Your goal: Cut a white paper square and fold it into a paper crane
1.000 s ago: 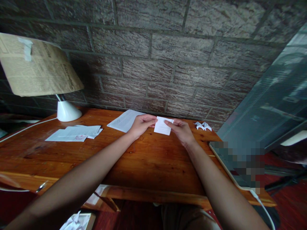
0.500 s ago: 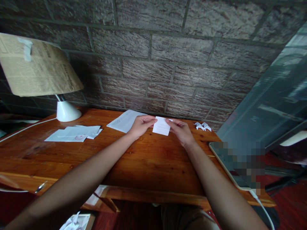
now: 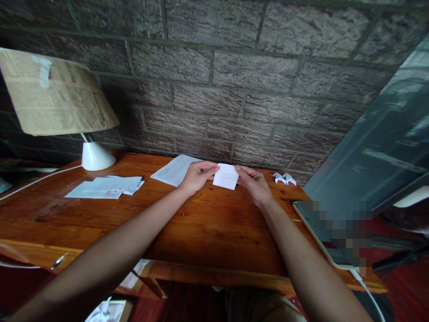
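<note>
Between my hands, above the back part of the wooden desk, is a small white square of paper with faint print on it. My left hand pinches its left edge between thumb and fingers; a ring shows on one finger. Thumb and fingers of my right hand grip the upper right corner. Behind my left hand lies a stack of white printed sheets. Two small folded paper figures stand to the right of my right hand.
A lamp with a newspaper-covered shade stands at the left. Several paper slips lie before it. At the right edge rests a tablet with a white cable. A box of paper pieces sits below the desk. A brick wall rises behind.
My right thumb has slid from the paper's face out to its upper right corner, so more of the square shows. My left hand keeps its pinch. The view has shifted slightly.
</note>
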